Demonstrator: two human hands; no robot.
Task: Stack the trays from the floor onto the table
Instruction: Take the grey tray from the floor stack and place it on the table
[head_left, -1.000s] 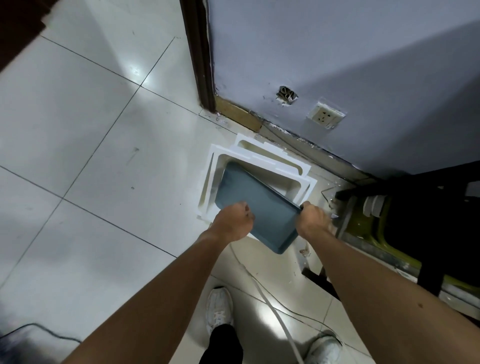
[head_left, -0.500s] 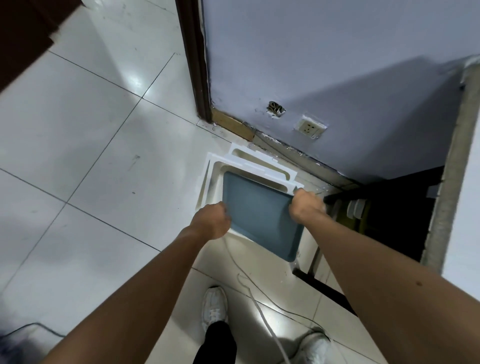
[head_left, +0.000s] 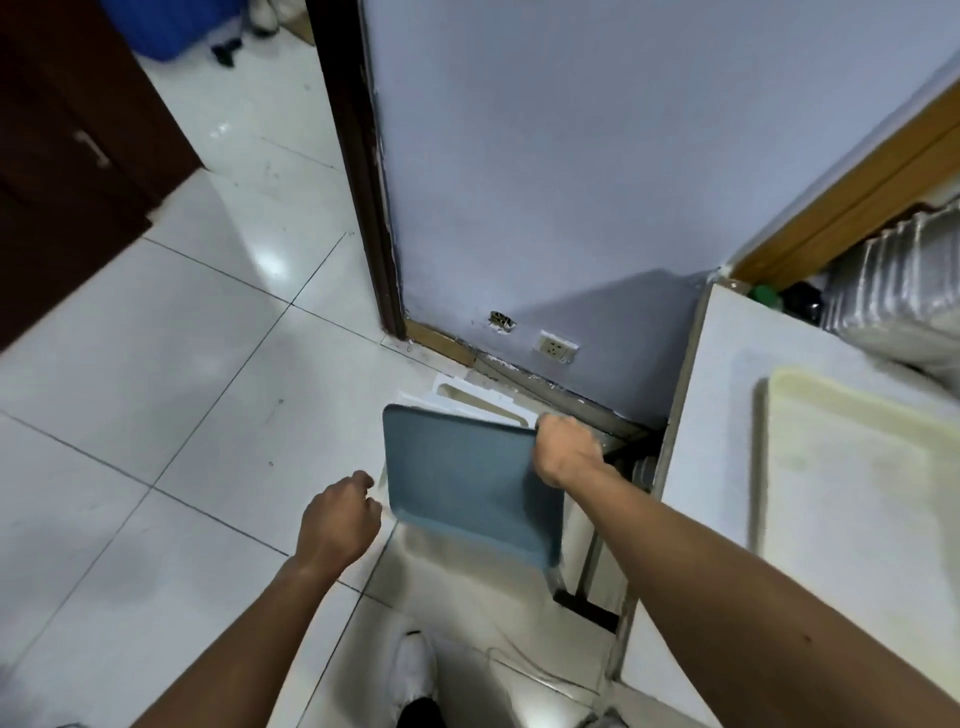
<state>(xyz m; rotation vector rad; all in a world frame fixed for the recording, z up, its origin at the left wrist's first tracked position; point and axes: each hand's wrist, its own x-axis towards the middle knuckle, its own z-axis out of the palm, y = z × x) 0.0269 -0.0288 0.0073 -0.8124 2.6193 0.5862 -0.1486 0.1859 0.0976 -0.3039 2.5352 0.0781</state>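
A blue-grey tray (head_left: 467, 483) hangs tilted above the floor, and my right hand (head_left: 566, 449) grips its upper right corner. My left hand (head_left: 337, 514) hovers just off the tray's lower left edge, fingers loosely curled and holding nothing. Behind the lifted tray, white trays (head_left: 467, 397) lie on the tiled floor against the wall, mostly hidden by it. The white table (head_left: 722, 415) stands at the right, with a cream tray (head_left: 857, 493) lying on its top.
A wall socket (head_left: 557, 347) sits low on the lilac wall. The dark door frame (head_left: 363, 156) stands left of it, and a dark cabinet (head_left: 62, 156) at the far left. Stacked ribbed containers (head_left: 909, 291) fill the table's back. My white shoe (head_left: 413, 670) is below.
The tray has risen from the floor pile and swung toward the table. My left hand has come off its edge; my right hand still holds it. The tabletop has come into view.
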